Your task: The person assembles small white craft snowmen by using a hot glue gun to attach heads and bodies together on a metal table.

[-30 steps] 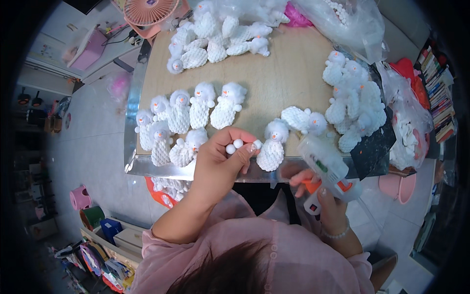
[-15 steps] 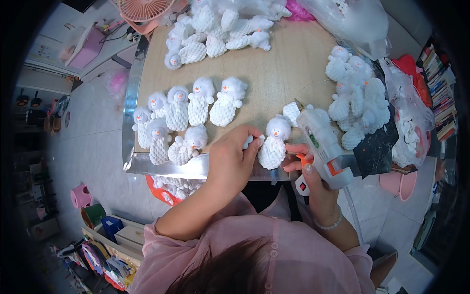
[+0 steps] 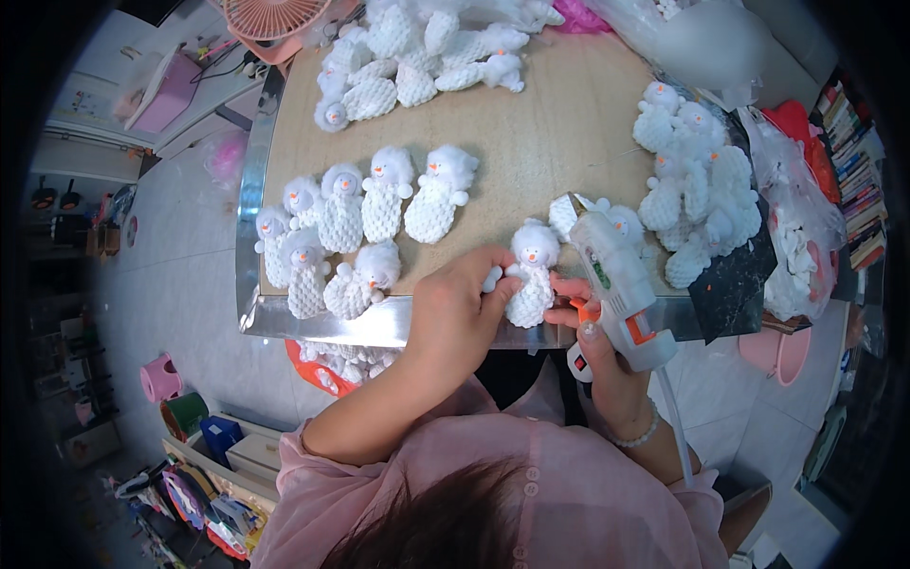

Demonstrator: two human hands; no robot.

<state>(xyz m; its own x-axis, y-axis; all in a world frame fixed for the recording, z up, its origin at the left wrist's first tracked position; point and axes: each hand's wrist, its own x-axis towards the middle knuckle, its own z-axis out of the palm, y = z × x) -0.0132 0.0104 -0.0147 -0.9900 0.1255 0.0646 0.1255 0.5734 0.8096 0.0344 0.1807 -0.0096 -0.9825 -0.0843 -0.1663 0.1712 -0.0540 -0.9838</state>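
My left hand [image 3: 453,318] pinches small white balls [image 3: 491,279], partly hidden by its fingers, against the left side of a crocheted white snowman [image 3: 531,296] at the table's near edge. This doll has a fluffy head and orange nose. My right hand [image 3: 612,384] grips a translucent glue gun [image 3: 616,275] with an orange trigger; some of its fingertips are by the doll's right side. The gun's nozzle points up-left, over another snowman [image 3: 626,226] lying behind. A group of similar snowmen [image 3: 384,204] lies to the left on the wooden tabletop [image 3: 531,133].
More white dolls are heaped at the back [image 3: 417,66] and right [image 3: 697,190]. Around the table are a pink fan [image 3: 275,19], plastic bags [image 3: 791,228], stacked books [image 3: 848,161], a pink bucket [image 3: 777,351] and a crate of items [image 3: 256,450] at lower left.
My left hand has moved right, closing over the balls and reaching the snowman. My right hand with the glue gun has risen slightly and shifted left, its fingertips now beside the doll.
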